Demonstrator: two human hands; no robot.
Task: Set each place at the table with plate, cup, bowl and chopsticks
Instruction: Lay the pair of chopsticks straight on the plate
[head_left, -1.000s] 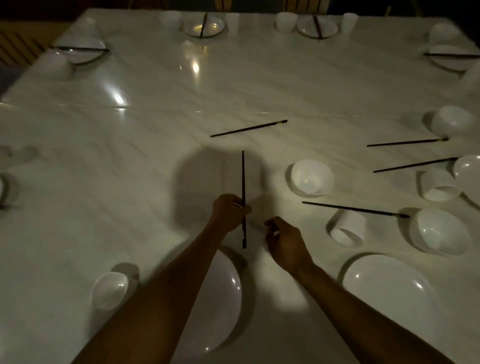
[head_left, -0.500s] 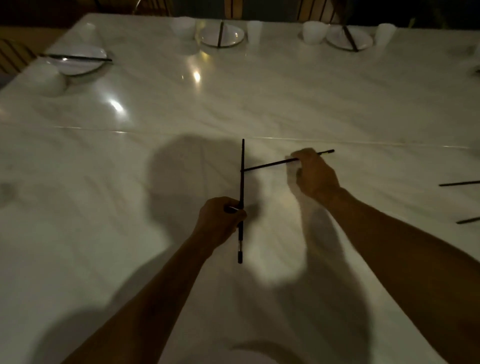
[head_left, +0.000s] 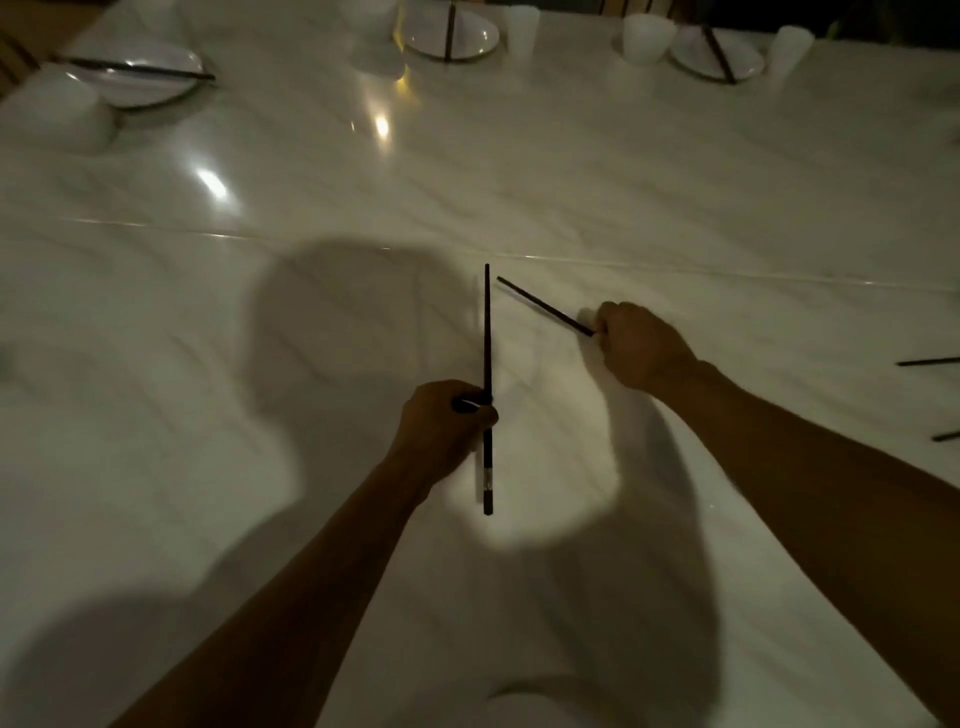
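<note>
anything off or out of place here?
Mostly fine. Two loose chopsticks lie bare on the table at the right edge, unlike the far plates, which carry theirs. Each hand holds a single stick.

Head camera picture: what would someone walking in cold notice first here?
Two bare hands in the middle, each holding one thin black chopstick: the left hand grips an upright chopstick, while the right hand holds a slanted chopstick whose tip points toward the first. Beneath them spreads a glossy white marble table, with set white plates crossed by chopsticks along its far edge.
</note>
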